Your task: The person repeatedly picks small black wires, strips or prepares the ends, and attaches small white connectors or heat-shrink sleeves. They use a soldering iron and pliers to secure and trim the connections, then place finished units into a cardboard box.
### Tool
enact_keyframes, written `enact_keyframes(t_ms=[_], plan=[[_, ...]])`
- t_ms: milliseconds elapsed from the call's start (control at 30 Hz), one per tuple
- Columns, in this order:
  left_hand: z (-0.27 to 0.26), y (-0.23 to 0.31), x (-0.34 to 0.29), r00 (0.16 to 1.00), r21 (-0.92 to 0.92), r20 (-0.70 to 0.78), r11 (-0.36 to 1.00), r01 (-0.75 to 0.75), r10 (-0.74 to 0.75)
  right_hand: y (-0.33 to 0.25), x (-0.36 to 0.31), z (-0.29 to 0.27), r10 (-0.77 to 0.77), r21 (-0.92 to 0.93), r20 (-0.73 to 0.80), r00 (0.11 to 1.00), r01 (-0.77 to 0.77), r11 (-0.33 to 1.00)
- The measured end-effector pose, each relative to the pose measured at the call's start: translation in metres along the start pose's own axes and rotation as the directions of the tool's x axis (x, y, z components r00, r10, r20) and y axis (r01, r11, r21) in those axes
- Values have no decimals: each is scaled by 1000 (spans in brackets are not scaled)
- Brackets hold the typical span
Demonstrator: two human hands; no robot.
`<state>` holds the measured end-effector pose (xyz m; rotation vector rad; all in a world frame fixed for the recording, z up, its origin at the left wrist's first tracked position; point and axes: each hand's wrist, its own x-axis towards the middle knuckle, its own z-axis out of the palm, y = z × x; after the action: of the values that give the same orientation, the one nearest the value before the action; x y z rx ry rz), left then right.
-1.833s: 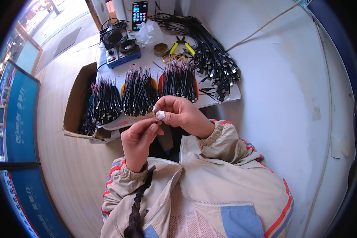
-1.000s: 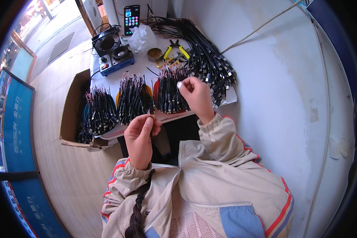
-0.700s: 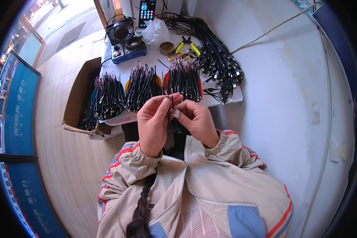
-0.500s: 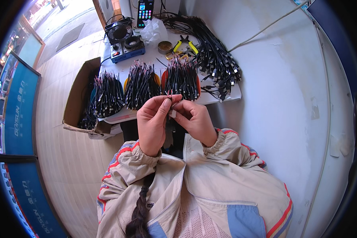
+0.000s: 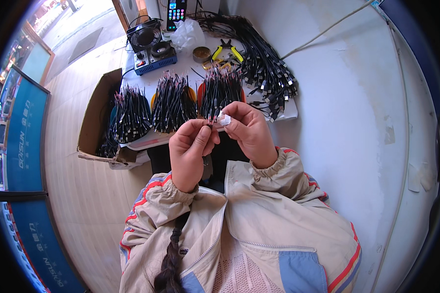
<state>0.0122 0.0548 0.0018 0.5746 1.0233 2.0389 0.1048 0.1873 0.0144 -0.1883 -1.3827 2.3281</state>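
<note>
In front of my chest, my left hand [image 5: 190, 146] pinches a short black cable [image 5: 210, 125] between thumb and fingers, its pinkish wire ends pointing up. Just right of it, my right hand [image 5: 252, 129] is closed, thumb against forefinger, slightly apart from the left fingertips. A white wrap [image 5: 224, 120] covers the tip of my right thumb. Whatever the right fingers hold is too small to make out. Beyond both hands, bundles of short black cables [image 5: 172, 105] with bared ends stand in coloured holders on the white table.
A cardboard box [image 5: 94, 115] of black cables stands at the left. On the table are a blue device with a fan [image 5: 154, 61], a phone [image 5: 176, 13], a plastic bag [image 5: 188, 35], a round tin [image 5: 201, 53], yellow-handled pliers [image 5: 236, 53] and a long heap of USB cables [image 5: 264, 68].
My right hand has moved up and to the right, away from the left fingertips, which it met before. My left hand keeps its pinch on the cable, nearly in the same place.
</note>
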Motion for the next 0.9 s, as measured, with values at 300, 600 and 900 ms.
enact_keyframes(t_ms=[300,600,900], plan=[[1,-5,1,1000,67,10,998,-4,4,-1,-6,0,-31,-179,-48,998,22,984],[-5,-6,0,989,-203,92,970,133,-116,17,-4,-2,298,377,35,954,-288,880],[-8,-11,0,966,-99,138,967,233,-219,2,-2,-26,428,254,181,885,-462,849]])
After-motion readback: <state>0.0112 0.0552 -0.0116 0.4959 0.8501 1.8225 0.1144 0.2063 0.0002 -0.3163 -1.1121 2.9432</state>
